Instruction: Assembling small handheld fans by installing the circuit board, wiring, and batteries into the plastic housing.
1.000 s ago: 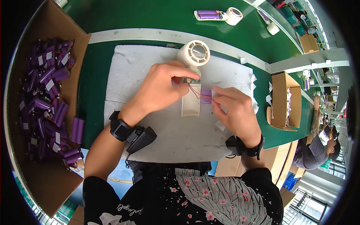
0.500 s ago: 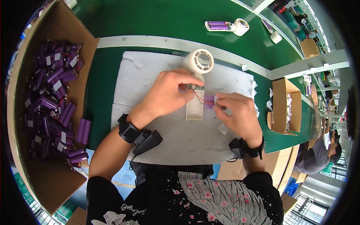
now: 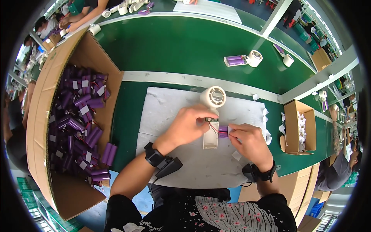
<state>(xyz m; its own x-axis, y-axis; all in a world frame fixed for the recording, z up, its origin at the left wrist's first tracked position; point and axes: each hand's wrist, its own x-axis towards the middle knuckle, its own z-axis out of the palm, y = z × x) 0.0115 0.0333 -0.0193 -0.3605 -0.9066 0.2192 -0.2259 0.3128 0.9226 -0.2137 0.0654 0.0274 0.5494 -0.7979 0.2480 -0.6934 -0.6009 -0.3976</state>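
Observation:
A cream handheld fan housing lies on the white mat, its round ring head pointing away from me and its handle open. My left hand grips the neck, thumb and forefinger closed around the small green circuit board. Thin red and dark wires run from the board toward a purple battery pack just right of the handle. With thumb and fingertips my right hand pinches the pack's right end, where a white sticker shows. Fingers partly cover the pack.
A deep cardboard box full of purple battery packs stands at the left. On the right, a smaller box holds white paper pieces. Beyond a pale rail, a fan with purple cells lies on the green surface. Other people work around.
The view has shifted, so the bench appears lower and farther right, with more of the far side showing. Both hands keep their holds; the right fingers look closer together on the battery pack's end.

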